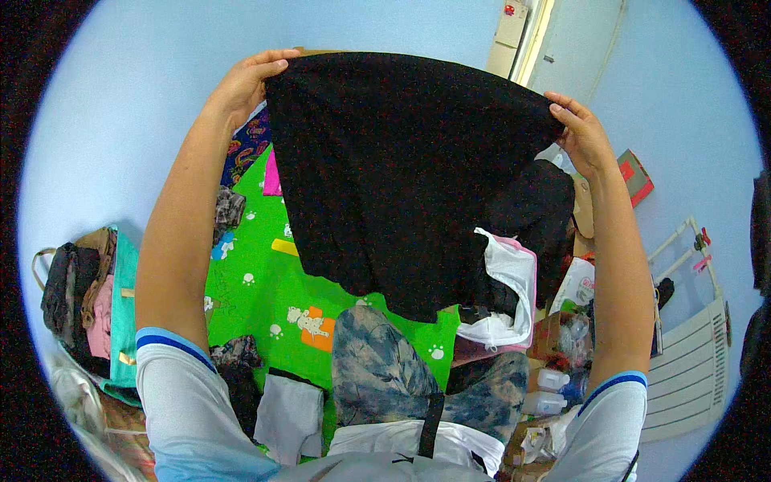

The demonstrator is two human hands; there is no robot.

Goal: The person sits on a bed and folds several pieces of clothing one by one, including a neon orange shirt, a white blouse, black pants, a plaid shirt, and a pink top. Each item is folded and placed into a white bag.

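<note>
A black cloth, perhaps a garment, hangs spread out between my raised hands. My left hand pinches its upper left corner between thumb and fingers. At the upper right corner, my right hand grips it the same way. Below lies a green mat with paw prints, partly hidden by the cloth. A white fabric container with pink edging stands under the cloth's lower right, with dark fabric beside it. A folded grey cloth rests on the mat near my left side.
A teal-sided storage box full of clothes stands at the left wall. Dark patterned clothing lies on the mat. At right are plastic bottles, a white radiator with pipes, and a red and brown box.
</note>
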